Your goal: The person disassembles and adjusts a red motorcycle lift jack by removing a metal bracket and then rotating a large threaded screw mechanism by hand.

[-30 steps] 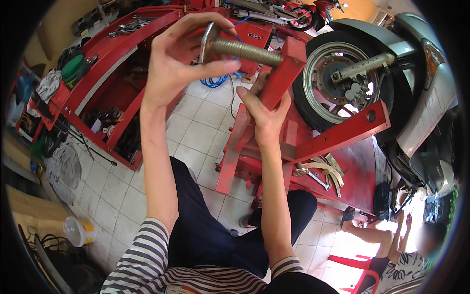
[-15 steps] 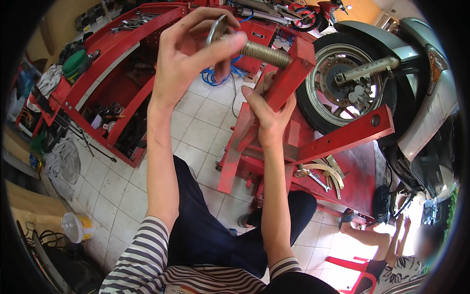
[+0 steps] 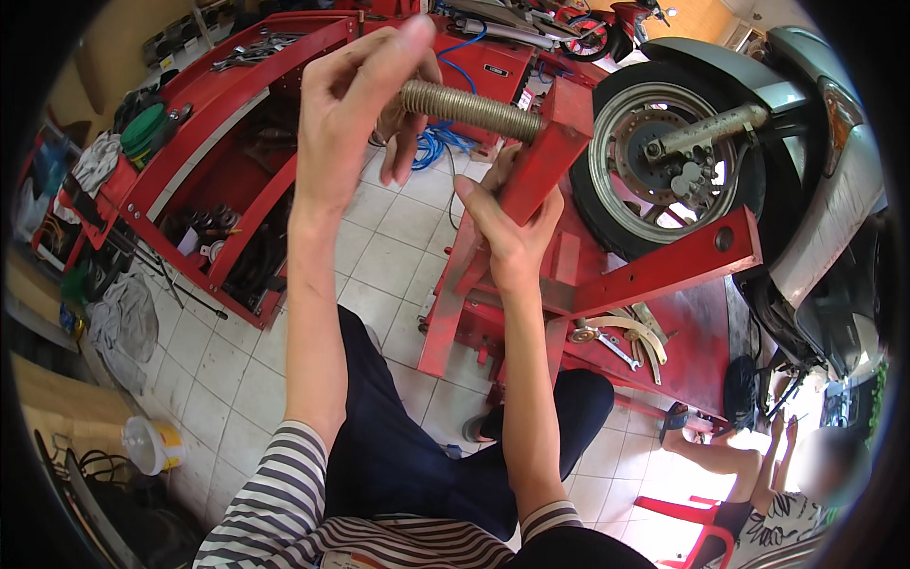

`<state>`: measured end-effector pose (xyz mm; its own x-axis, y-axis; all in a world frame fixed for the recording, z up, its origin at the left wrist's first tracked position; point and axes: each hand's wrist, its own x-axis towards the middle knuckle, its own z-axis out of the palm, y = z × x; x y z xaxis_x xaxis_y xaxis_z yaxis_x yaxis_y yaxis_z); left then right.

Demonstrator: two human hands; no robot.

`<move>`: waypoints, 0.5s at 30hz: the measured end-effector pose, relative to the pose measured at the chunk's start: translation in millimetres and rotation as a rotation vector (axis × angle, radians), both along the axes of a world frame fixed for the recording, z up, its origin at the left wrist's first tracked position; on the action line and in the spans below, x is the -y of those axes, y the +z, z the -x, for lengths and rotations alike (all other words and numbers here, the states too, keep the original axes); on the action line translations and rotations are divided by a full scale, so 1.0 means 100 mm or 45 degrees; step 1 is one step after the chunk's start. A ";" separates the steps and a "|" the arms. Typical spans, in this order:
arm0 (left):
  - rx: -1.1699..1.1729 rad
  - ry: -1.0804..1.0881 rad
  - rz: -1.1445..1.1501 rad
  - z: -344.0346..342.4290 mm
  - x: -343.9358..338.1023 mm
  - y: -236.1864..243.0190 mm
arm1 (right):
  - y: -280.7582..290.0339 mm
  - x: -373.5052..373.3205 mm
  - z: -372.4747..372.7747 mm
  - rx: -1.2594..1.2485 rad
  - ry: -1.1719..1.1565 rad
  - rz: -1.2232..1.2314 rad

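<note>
My left hand (image 3: 355, 109) is around the outer end of a thick threaded screw (image 3: 474, 112), its fingers curled about it. The plate on that end is hidden behind the hand. The screw's other end goes into the top of a red square metal post (image 3: 548, 161), part of a clamp frame. Gripping the post below the screw is my right hand (image 3: 517, 228), thumb on the near side. A second red arm (image 3: 668, 261) of the frame, with a round hole, reaches right toward a motorcycle wheel (image 3: 668, 156).
The motorcycle (image 3: 825, 218) stands on the right. A wrench (image 3: 621, 353) and curved metal parts (image 3: 645, 332) lie on the red platform (image 3: 697, 360). At left is a red tool cart (image 3: 242, 161); a white bucket (image 3: 152, 446) sits on the tiles. Another person (image 3: 720, 465) sits at lower right.
My left hand has turned and shifted left, its thumb swinging up and the round plate going out of sight. More thread shows outside the post. My right hand keeps its grip.
</note>
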<state>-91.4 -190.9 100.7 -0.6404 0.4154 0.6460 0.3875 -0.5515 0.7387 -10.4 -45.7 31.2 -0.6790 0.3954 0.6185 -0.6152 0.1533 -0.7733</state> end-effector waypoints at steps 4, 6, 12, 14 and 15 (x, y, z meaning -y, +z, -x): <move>-0.010 0.032 0.107 -0.02 0.06 0.05 | 0.01 0.00 -0.02 0.041 -0.004 -0.031; -0.358 0.119 -0.049 0.01 -0.02 -0.02 | 0.00 0.00 0.01 0.007 -0.010 -0.044; -0.436 0.136 -0.071 0.18 0.04 -0.10 | 0.01 0.02 0.02 0.007 0.016 -0.001; -0.131 0.009 0.034 0.06 0.06 -0.03 | 0.01 0.01 0.02 -0.014 0.014 0.009; 0.019 0.124 0.031 -0.04 -0.03 0.01 | 0.00 0.01 0.02 -0.035 0.010 0.008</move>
